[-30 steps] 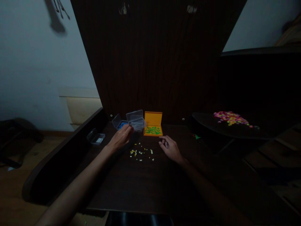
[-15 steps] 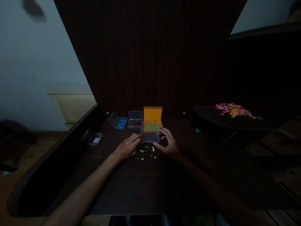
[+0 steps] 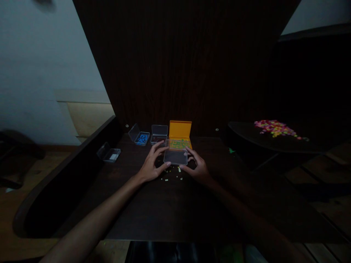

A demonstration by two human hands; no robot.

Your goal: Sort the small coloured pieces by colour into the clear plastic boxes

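A clear plastic box [image 3: 176, 157] is in the middle of the dark desk, between my hands. My left hand [image 3: 153, 162] grips its left side, thumb at the front corner and fingers towards the back. On the right side my right hand [image 3: 197, 166] holds it, thumb at the front edge and fingertips at the rear corner. Small pale and yellow pieces [image 3: 179, 169] lie scattered just in front of the box. Directly behind stands an orange box [image 3: 180, 128] with its lid up and green pieces inside, partly covered by the clear box.
Behind to the left are open clear boxes with blue pieces [image 3: 143, 138] and dark red pieces [image 3: 158, 139]. Another open clear box [image 3: 112, 155] with a white label sits farther left. A pile of pink and yellow pieces [image 3: 276, 128] lies on a dark surface at the right.
My left hand has opened from a bunched pose beside the clear box and now spans its left side. My right hand keeps its hold. The view has shifted slightly.
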